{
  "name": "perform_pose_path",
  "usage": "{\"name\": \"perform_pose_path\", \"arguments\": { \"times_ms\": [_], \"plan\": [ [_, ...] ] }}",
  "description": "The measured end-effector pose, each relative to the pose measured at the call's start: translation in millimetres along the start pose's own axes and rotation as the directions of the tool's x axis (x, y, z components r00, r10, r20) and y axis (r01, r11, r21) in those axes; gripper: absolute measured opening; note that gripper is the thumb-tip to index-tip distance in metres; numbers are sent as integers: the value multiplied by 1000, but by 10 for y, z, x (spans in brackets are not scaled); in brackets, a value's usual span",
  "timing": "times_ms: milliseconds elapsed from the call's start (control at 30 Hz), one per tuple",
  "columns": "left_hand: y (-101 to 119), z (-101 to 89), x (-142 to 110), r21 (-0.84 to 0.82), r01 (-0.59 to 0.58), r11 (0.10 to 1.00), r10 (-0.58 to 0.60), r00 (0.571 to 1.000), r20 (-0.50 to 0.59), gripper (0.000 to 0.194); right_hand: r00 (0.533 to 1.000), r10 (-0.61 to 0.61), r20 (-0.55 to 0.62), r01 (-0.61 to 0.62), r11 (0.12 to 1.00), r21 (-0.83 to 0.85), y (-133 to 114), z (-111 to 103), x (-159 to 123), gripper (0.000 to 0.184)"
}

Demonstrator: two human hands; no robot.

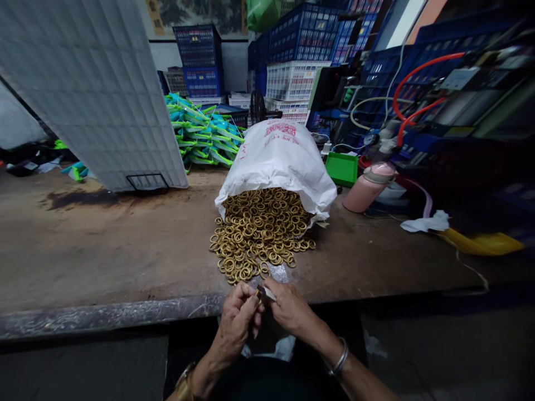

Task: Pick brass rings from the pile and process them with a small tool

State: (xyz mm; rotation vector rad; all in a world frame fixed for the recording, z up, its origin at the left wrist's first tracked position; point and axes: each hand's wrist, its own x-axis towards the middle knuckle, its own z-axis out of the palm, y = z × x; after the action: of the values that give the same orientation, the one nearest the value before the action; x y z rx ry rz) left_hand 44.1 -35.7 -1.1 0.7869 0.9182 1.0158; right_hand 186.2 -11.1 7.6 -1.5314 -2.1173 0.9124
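At the front edge of the table, my left hand [237, 318] is closed in a pinch on a brass-coloured ring [258, 293]. My right hand [292, 309] is closed around a small tool with a pale handle [270, 293]. Its dark end meets the ring or lies just beside it; its exact kind I cannot make out. Just beyond my fingers lies a heap of similar brass-coloured rings [254, 239]. They spill from the mouth of a white woven sack [280, 161] lying on its side.
A pale ribbed panel [96, 94] rises from the wooden table [125, 245] at left. Behind it are bundled green and blue plastic pieces [204, 133]. A pink bottle [368, 188], a green tray [341, 169] and pneumatic equipment with red hoses [418, 111] occupy the right. Stacked crates [303, 33] fill the back.
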Motion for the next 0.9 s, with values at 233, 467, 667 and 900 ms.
{"name": "perform_pose_path", "arguments": {
  "times_ms": [233,467,667,900],
  "plan": [
    [154,64,-116,-255,120,960,-76,981,177,23,968,128,-216,-178,957,-227,229,36,105,23],
    [116,-57,-34,-348,202,916,-205,978,29,23,967,86,-241,-159,939,-305,168,123,266,24],
    [48,-158,41,-469,262,843,-260,963,71,20,960,90,-266,-174,935,-310,189,155,281,26],
    [76,-128,75,-468,224,855,-230,972,45,21,930,155,-334,-102,980,170,184,111,328,10]
  ]
}}
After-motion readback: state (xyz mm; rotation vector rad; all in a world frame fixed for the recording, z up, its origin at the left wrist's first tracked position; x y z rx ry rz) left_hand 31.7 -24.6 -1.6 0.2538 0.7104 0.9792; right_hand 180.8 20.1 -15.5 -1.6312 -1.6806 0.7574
